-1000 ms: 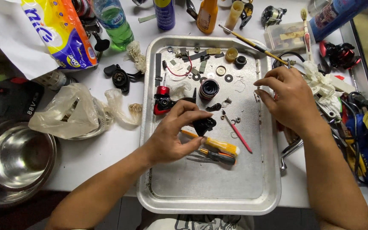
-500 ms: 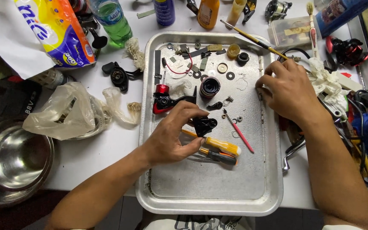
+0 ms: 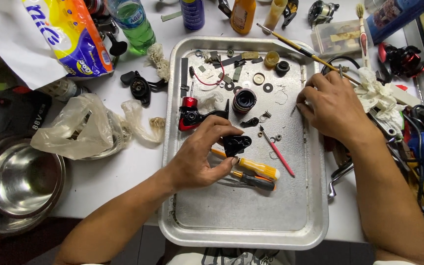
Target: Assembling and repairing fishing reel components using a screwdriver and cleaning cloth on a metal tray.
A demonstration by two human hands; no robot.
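Left hand: the left hand (image 3: 199, 157) hovers over the middle of the metal tray (image 3: 244, 216), thumb and fingertips pinching a small black reel part (image 3: 236, 144) held just above the tray floor.
Right hand: the right hand (image 3: 332, 108) rests at the tray's right rim, fingers curled together, tips pressed on something tiny; what it is cannot be told.
Under the left hand: a yellow-handled screwdriver (image 3: 256, 168) and a smaller orange-and-black screwdriver (image 3: 253, 180) lie side by side, just beside the fingers.
Between the hands: a thin pink-handled tool (image 3: 277, 151) lies slanted on the tray.
Above the left hand: a red-and-black reel body (image 3: 192, 114) and a dark round spool (image 3: 244, 100), with washers and small parts scattered toward the tray's far end.
Left of the tray: a crumpled clear plastic bag (image 3: 77, 128) and a steel bowl (image 3: 18, 179) on the white table.
Far edge: a green bottle (image 3: 134, 22) and an orange bottle (image 3: 244, 13).
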